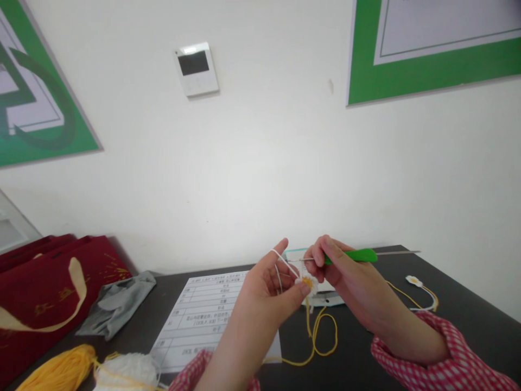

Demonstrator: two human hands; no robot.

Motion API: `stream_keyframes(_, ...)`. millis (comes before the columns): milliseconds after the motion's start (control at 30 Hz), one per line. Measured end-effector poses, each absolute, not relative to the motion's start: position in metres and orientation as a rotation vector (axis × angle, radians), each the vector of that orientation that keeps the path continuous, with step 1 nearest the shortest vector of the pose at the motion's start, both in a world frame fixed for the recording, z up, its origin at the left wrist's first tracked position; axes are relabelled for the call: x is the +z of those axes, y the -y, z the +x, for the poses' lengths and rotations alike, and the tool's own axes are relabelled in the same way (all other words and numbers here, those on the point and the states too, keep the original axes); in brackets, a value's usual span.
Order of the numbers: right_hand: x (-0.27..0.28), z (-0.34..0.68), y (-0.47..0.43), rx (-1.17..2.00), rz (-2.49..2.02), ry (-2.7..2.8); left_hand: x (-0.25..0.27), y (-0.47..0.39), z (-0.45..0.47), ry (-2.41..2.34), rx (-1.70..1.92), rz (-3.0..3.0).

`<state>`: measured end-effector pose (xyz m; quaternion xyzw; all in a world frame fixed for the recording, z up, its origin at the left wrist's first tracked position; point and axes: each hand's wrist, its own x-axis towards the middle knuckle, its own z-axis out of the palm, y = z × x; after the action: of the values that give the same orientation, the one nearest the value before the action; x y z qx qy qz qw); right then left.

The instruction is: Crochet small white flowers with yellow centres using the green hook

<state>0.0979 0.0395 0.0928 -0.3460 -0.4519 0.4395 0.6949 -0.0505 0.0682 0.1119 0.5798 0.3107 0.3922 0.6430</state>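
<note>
My left hand (277, 290) pinches a small crocheted flower (312, 287) with white petals and a yellow centre between thumb and fingers. White yarn (287, 263) runs from the flower up over the raised left index finger. In my right hand (336, 266) is a crochet hook (358, 255) with a green handle, its thin metal shaft pointing left toward the white yarn. Whether the hook's tip touches the yarn is too small to tell. A yellow yarn tail (308, 320) hangs from the flower and loops on the dark table (345, 353).
A printed sheet (191, 309) lies behind my left arm. Yellow yarn (61, 372) and a white yarn ball (128, 372) sit front left, near a grey cloth bag (122, 304) and dark red bags (49, 304). Another finished flower (414, 281) lies right. Behind stands a white wall (260, 163).
</note>
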Motion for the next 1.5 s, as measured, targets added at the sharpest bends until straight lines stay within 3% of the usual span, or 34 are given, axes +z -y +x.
stream_keyframes(267,0.096,0.111,-0.028,0.764,-1.001,1.261,0.104,-0.076,-0.05,-0.735,0.963,1.452)
stream_keyframes(433,0.091,0.116,-0.023,0.795,-1.11,1.321,0.086,-0.089,-0.047,-0.791,1.045,1.323)
stream_keyframes(800,-0.007,0.105,-0.016,1.012,-1.192,0.998,0.003,-0.073,-0.073,-0.905,0.953,0.955)
stream_keyframes(1100,-0.018,0.083,0.011,1.346,-1.14,0.906,0.012,-0.047,-0.07,-0.911,0.884,0.894)
stream_keyframes(1500,-0.012,0.079,0.016,1.426,-1.188,0.731,0.016,-0.048,-0.074,-0.847,0.853,0.9)
